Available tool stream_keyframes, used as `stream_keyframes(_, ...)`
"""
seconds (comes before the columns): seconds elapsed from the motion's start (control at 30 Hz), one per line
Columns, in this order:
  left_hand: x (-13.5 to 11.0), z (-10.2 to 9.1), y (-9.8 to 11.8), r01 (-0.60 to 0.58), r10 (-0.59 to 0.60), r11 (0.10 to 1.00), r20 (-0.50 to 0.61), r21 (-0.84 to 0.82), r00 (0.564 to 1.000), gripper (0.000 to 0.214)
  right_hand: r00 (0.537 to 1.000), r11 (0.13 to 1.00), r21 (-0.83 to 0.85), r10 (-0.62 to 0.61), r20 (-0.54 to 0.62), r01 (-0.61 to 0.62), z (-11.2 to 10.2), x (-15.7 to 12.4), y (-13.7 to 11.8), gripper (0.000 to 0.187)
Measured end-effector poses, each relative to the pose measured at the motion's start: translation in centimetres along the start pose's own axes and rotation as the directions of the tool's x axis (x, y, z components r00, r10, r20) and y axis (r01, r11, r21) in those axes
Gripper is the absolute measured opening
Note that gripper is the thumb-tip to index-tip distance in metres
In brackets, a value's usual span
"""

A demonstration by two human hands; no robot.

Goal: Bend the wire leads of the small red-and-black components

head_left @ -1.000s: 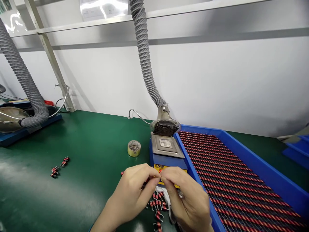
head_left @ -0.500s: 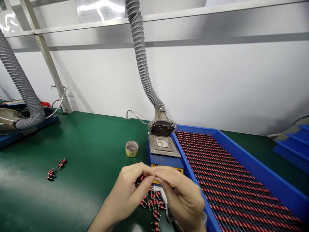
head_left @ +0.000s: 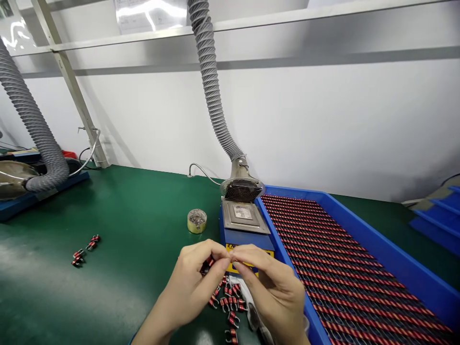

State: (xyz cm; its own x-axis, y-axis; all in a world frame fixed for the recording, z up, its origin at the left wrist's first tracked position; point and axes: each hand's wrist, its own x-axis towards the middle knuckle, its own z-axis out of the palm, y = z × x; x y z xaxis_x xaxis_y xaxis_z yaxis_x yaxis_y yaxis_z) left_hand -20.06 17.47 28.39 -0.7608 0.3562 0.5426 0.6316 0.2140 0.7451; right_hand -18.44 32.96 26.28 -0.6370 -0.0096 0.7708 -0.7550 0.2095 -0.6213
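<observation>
1. Red-and-black axial components (head_left: pixel 230 303) with bent wire leads lie in a loose heap on the green bench mat (head_left: pixel 118 287), directly below both hands and beside a crumpled white sheet (head_left: pixel 245 293).
2. Left hand (head_left: pixel 194 282): bent at the wrist, fingers curled closed around one held component (head_left: pixel 207 265).
3. Right hand (head_left: pixel 271 294): angled inward, its fingertips (head_left: pixel 239 264) pinched against the left fingertips; whether they grip anything is hidden.
4. Beyond the hands stands a blue heating station (head_left: pixel 240 239) with a metal plate, next to a tape roll (head_left: pixel 197 221).
5. To the right, a blue tray (head_left: pixel 395 249) holds tight rows of striped components (head_left: pixel 341 258).
6. Farther left, a small cluster of loose components (head_left: pixel 85 249) rests on the mat; grey ribbed fume hoses (head_left: pixel 212 81) rise behind.
</observation>
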Motion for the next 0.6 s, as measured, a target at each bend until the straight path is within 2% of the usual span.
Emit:
stream_keyframes(0.13, 0.1, 0.1, 0.1, 0.084, -0.082, 0.995, 0.029, -0.054, 0.996, 0.019, 0.992, 0.987, -0.099, -0.123, 0.011, 0.124, 0.1, 0.3, 0.2, 0.031)
stream_keyframes(0.2, 0.1, 0.4, -0.2, 0.043, -0.042, 0.999, 0.025, -0.033, 0.999, 0.016, 0.977, 0.953, -0.216, -0.205, 0.049, 0.211, 0.0, 0.3, 0.3, 0.030)
stream_keyframes(0.27, 0.1, 0.8, -0.5, -0.075, 0.075, 0.996, 0.007, 0.054, 0.997, 0.013, 0.971, 0.914, -0.330, -0.231, 0.057, 0.236, 0.0, 0.2, 0.3, 0.024)
stream_keyframes(0.3, 0.2, 1.0, -0.8, -0.151, 0.152, 0.981, -0.002, 0.123, 0.988, 0.013, 0.983, 0.919, -0.348, -0.182, 0.036, 0.183, 0.0, 0.1, 0.2, 0.019)
stream_keyframes(0.37, 0.2, 1.4, -1.1, -0.287, 0.302, 0.912, -0.006, 0.291, 0.953, 0.016, 0.998, 0.974, -0.221, 0.059, 0.007, -0.056, 0.2, 0.0, 0.2, 0.017)
stream_keyframes(0.4, 0.2, 1.5, -1.3, -0.332, 0.359, 0.866, -0.003, 0.374, 0.933, 0.018, 0.976, 0.974, -0.082, 0.215, 0.041, -0.211, 0.3, -0.1, 0.2, 0.023)
stream_keyframes(0.43, 0.2, 1.5, -1.4, -0.357, 0.399, 0.823, -0.001, 0.442, 0.917, 0.019, 0.930, 0.930, 0.071, 0.352, 0.105, -0.360, 0.4, -0.1, 0.2, 0.029)
stream_keyframes(0.47, 0.2, 1.5, -1.4, -0.368, 0.422, 0.794, -0.004, 0.484, 0.907, 0.019, 0.882, 0.861, 0.200, 0.437, 0.175, -0.467, 0.4, -0.2, 0.3, 0.034)
stream_keyframes(0.5, 0.2, 1.5, -1.4, -0.364, 0.426, 0.791, -0.016, 0.492, 0.905, 0.019, 0.860, 0.813, 0.283, 0.466, 0.208, -0.509, 0.4, -0.2, 0.3, 0.037)
stream_keyframes(0.53, 0.1, 1.3, -1.3, -0.345, 0.408, 0.817, -0.040, 0.462, 0.912, 0.017, 0.870, 0.813, 0.309, 0.458, 0.184, -0.493, 0.4, -0.2, 0.4, 0.038)
stream_keyframes(0.6, 0.1, 1.0, -1.1, -0.260, 0.301, 0.911, -0.085, 0.320, 0.950, 0.015, 0.936, 0.918, 0.189, 0.350, 0.031, -0.349, 0.3, -0.2, 0.5, 0.028)
